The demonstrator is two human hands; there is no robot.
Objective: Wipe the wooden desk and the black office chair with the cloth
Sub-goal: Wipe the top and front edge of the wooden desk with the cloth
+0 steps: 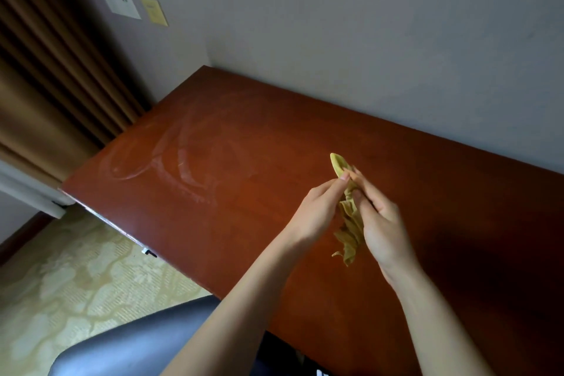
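The yellow cloth hangs bunched and twisted above the middle of the wooden desk, clear of its surface, held between both hands. The left hand pinches its upper part with thumb and fingertips. The right hand has its fingers curled round the cloth just beside that pinch, and a loose tail dangles below.

The main risk seems to be the cloth's shape. If it goes down as a rope-like wad, it will likely touch the wood only in a narrow band and leave more smears like the pale curved streaks on the far left part of the desk. Those streaks may dry into marks if they are not passed over again. The dangling tail could also slip free if either pinch loosens. The right end of the desk shows no streaks and could easily be skipped.

The black office chair sits at the near left edge, partly under the left forearm, and nothing shows whether it has been wiped.

No container is in view, neither bucket, bin nor bowl.
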